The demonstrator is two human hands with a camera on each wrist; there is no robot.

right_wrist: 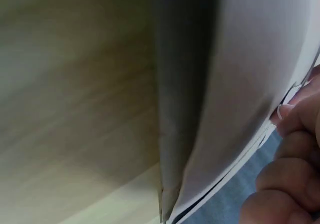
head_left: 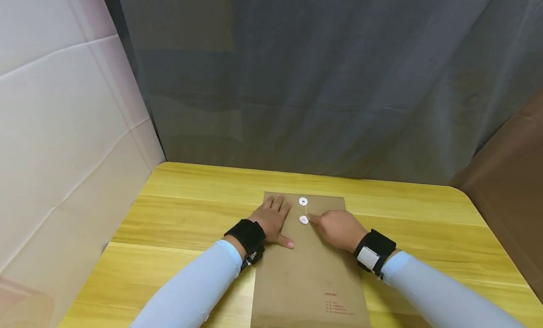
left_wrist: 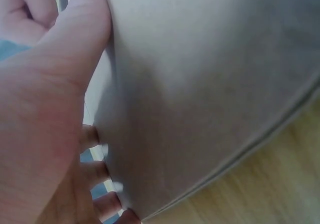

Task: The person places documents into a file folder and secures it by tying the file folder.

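Fingers of the left hand point(head_left: 271, 220) press flat on the envelope point(head_left: 307, 276); right hand point(head_left: 339, 230) pinches its string point(head_left: 306, 211).

Envelope point(head_left: 305, 266): near end cut off by the head view's lower edge; red print point(head_left: 337, 304) too small to read; wrist views blurred.

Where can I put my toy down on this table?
Bare wood lies left of the envelope toward the white wall, right of it toward the table's rounded corner, and behind it by the curtain. The middle is crowded: the left hand and right hand rest there.
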